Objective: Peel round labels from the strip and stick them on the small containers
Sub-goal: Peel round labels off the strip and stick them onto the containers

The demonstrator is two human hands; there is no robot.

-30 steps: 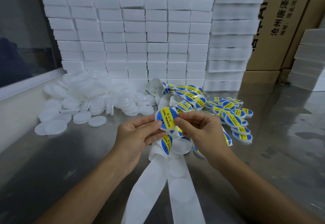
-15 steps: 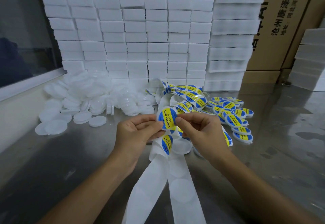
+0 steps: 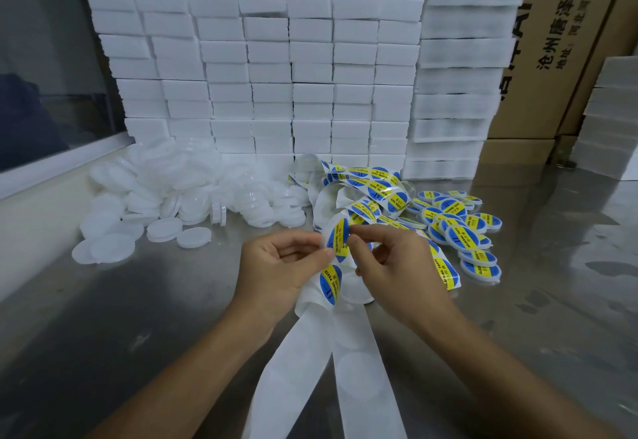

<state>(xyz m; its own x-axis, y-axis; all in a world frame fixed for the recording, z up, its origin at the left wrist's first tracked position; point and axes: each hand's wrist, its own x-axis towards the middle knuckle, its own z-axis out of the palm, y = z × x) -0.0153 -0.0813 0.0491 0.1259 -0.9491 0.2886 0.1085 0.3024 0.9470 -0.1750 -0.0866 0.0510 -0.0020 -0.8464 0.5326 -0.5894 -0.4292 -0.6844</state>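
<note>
A white backing strip (image 3: 359, 362) runs from the bottom edge up between my hands and curls away behind them, carrying blue and yellow round labels. My left hand (image 3: 276, 266) pinches the strip beside one round label (image 3: 339, 239). My right hand (image 3: 397, 266) grips that label's edge between thumb and forefinger, and the label stands turned edge-on, partly lifted off the strip. Another label (image 3: 330, 283) sits on the strip just below. Several labelled small containers (image 3: 455, 228) lie to the right. A heap of plain white containers (image 3: 179, 204) lies at the left.
A wall of stacked white foam blocks (image 3: 269, 73) stands behind the work area, with taller foam stacks (image 3: 455, 69) at its right. Brown cartons (image 3: 559, 41) stand further back. The surface is a shiny metal table (image 3: 103, 318). A window sill (image 3: 51, 162) borders the left.
The round label, flat towards me a second ago, has turned edge-on as my right hand pulls it off the strip. Both hands stay at about the same place.
</note>
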